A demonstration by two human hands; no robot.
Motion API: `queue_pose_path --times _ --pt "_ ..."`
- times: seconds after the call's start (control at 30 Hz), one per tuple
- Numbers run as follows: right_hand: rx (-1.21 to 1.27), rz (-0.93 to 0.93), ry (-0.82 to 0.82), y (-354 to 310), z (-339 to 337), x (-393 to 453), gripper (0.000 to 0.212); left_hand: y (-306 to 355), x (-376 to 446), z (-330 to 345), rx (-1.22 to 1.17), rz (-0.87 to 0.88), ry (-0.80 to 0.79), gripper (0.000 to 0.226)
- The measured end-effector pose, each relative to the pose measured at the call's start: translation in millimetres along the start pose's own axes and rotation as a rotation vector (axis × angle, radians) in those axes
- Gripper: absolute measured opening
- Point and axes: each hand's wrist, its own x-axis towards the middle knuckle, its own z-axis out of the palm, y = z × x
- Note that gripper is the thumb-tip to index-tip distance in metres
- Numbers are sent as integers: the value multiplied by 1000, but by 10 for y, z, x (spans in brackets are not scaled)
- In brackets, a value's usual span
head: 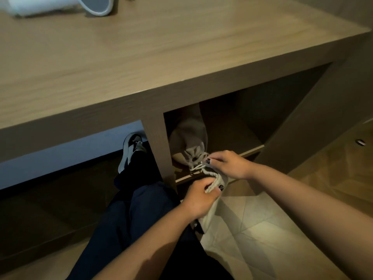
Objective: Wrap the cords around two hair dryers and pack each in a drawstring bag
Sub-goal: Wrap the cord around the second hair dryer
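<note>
1. A pale drawstring bag [212, 201] hangs between two hands just in front of an open wooden shelf [222, 164] under a desk; its gathered mouth is up by the shelf edge and its body droops toward the tiled floor

2. The left hand [198, 201] grips the bag just below the bunched neck, fingers and thumb curled round the cloth

3. The right hand [228, 163] pinches the pale cord [198, 167] at the bag's mouth, thumb and fingertips pressed together on it

4. The cloth looks soft and limp, creasing where it is held, so it likely gives no support of its own; whether anything is inside it cannot be told

5. The gathered neck looks like the surest place to hold, with the thin cord likely to slip unless pinched firmly

6. A second drawstring bag [189, 138], beige and bulging as if filled, lies inside the shelf, its cinched mouth facing out and near the right hand

7. On the desk top [181, 53] at the far left lies a white rounded appliance [60, 5], blurred and partly cut off; it may be a hair dryer

8. Below the desk show the person's dark trousers [131, 209] and one shoe [131, 150]
</note>
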Motion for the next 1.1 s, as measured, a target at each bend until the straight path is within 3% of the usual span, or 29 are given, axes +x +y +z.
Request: queue_pose_path --times 0.3,0.57,0.73,0.87,0.97,1.03,1.1 --pt "-75 -117 33 -329 -460 -655 32 753 -144 -292 144 271 -98 17" --pt "-389 -190 175 -904 -912 -1296 49 1453 -585 -800 134 390 9 8" --pt "-251 -290 200 -1380 -1019 -1448 72 1804 -1014 -1194 32 400 64 19" --pt "-225 -335 125 -1871 -1037 -1410 63 1901 -1352 -1611 69 379 -8 22" --pt "-273 -320 81 -2233 -1009 -1360 52 1785 -1568 -1935 303 327 -91 18" --pt "-298 -345 57 -2431 -978 -1288 47 1649 -1702 -2147 469 315 -59 16" --pt "-308 -376 43 -2625 -939 -1194 37 1516 -1832 -2315 443 292 -12 13"
